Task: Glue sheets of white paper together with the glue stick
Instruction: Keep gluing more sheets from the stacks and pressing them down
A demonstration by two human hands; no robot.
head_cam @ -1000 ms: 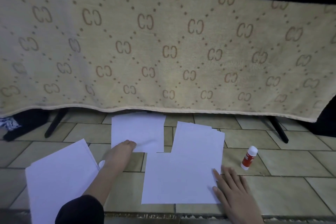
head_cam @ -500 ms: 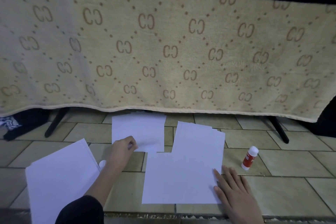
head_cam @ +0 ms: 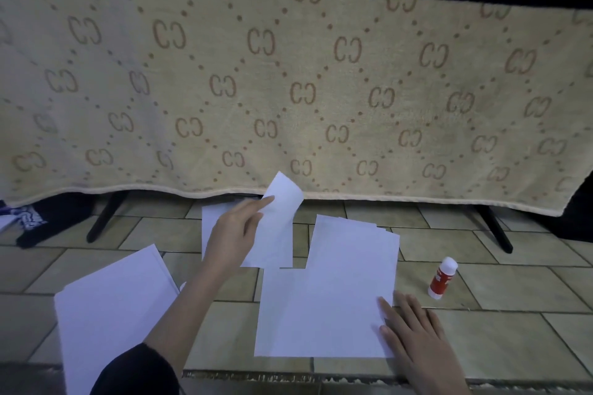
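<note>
The light is dim, flat and bluish, tinting the white sheets lavender and leaving only faint shadows on the tiled floor, while wide-angle distortion bows the blanket at the soft, dark corners.

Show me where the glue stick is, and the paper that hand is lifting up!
glue stick (head_cam: 442, 280): head view, on its red body, standing on the floor tiles.
lifted sheet of paper (head_cam: 278, 234): head view, on its white middle.
left hand (head_cam: 231, 239): head view, on the back of the hand holding that sheet.
</note>
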